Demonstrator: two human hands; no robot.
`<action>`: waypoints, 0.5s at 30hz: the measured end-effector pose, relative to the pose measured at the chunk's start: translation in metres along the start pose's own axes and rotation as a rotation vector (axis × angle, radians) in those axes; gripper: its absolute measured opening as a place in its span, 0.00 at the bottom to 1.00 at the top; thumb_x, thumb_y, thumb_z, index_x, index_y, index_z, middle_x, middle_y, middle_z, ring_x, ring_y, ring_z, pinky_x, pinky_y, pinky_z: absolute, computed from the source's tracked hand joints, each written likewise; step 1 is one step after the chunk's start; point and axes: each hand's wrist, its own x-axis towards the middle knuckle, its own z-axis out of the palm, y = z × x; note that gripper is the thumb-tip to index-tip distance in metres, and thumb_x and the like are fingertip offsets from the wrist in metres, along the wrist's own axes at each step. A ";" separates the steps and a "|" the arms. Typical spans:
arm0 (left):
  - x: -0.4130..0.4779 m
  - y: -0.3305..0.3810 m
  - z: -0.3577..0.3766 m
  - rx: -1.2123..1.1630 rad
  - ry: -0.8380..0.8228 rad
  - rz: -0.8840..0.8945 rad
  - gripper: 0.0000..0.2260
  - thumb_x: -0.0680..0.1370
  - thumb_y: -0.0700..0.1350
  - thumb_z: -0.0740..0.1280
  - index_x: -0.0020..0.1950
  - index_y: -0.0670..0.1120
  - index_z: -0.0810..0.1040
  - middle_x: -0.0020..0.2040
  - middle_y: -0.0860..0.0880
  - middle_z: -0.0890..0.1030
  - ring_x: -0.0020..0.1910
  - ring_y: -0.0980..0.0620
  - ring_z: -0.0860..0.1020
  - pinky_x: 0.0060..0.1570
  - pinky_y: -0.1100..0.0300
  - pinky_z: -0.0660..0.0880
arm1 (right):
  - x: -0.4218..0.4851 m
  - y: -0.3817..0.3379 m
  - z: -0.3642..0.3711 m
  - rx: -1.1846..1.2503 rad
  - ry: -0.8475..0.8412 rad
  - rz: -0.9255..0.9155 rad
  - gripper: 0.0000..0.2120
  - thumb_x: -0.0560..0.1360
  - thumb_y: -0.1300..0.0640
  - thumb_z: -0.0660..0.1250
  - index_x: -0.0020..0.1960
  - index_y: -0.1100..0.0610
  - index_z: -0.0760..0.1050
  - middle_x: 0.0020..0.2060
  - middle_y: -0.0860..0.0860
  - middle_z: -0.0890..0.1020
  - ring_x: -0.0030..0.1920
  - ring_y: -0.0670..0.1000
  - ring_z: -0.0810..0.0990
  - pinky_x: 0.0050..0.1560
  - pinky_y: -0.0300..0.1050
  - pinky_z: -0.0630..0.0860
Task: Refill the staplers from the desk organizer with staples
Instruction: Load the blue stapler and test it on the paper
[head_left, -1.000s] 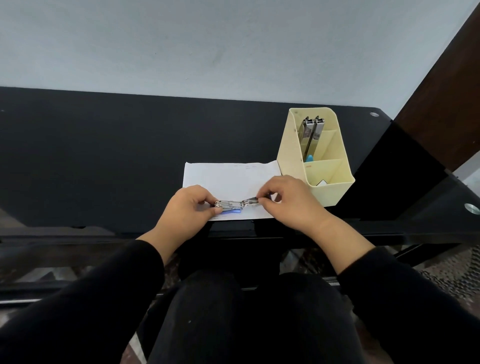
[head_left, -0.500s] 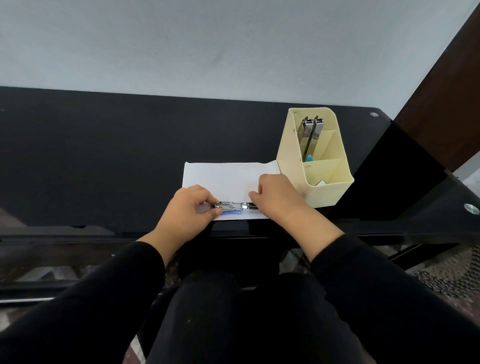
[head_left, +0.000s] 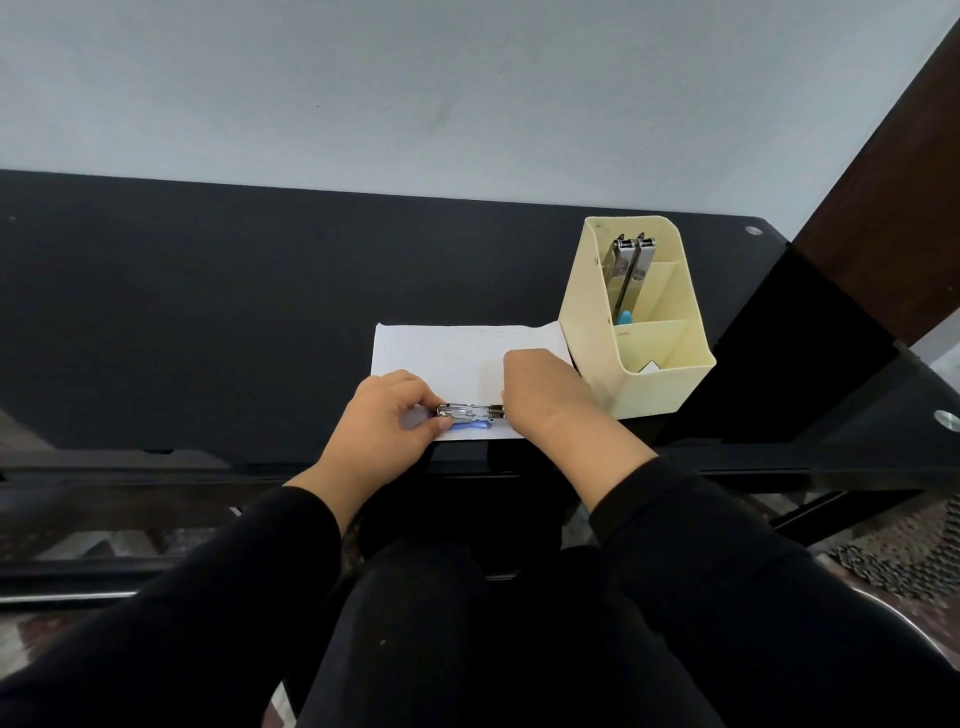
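stapler (head_left: 467, 412) on paper (head_left: 447, 353), near edge

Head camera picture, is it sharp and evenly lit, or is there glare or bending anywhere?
Head view: soft, even light with faint shadows; the stapler between the left hand and right hand is fairly sharp; wide-angle distortion slants the desk and its far edge; pale reflections on its glass at right; bottom right corner smeared.

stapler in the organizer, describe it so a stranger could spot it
On the black desk's right side stands a cream organizer. In its back compartment a silver stapler stands on end. The other stapler is opened flat over the white paper.
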 end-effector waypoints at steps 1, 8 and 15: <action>0.000 0.000 0.000 0.000 -0.002 -0.002 0.08 0.70 0.41 0.72 0.36 0.51 0.75 0.43 0.52 0.78 0.48 0.55 0.71 0.45 0.72 0.63 | -0.001 0.000 0.001 -0.040 0.025 -0.034 0.08 0.76 0.61 0.61 0.54 0.59 0.71 0.53 0.56 0.76 0.53 0.57 0.75 0.43 0.44 0.67; 0.000 0.000 0.001 0.005 -0.009 -0.022 0.09 0.70 0.43 0.72 0.36 0.53 0.74 0.43 0.54 0.77 0.50 0.53 0.71 0.49 0.63 0.64 | 0.001 0.009 0.015 0.023 0.188 -0.316 0.06 0.75 0.66 0.59 0.51 0.61 0.71 0.48 0.57 0.76 0.49 0.56 0.72 0.43 0.46 0.68; 0.000 -0.002 0.001 0.001 0.001 -0.020 0.08 0.70 0.43 0.72 0.37 0.51 0.75 0.44 0.53 0.78 0.49 0.54 0.70 0.46 0.67 0.63 | 0.002 0.015 0.018 0.432 0.275 -0.360 0.06 0.73 0.66 0.65 0.47 0.62 0.80 0.46 0.55 0.79 0.44 0.48 0.73 0.45 0.30 0.64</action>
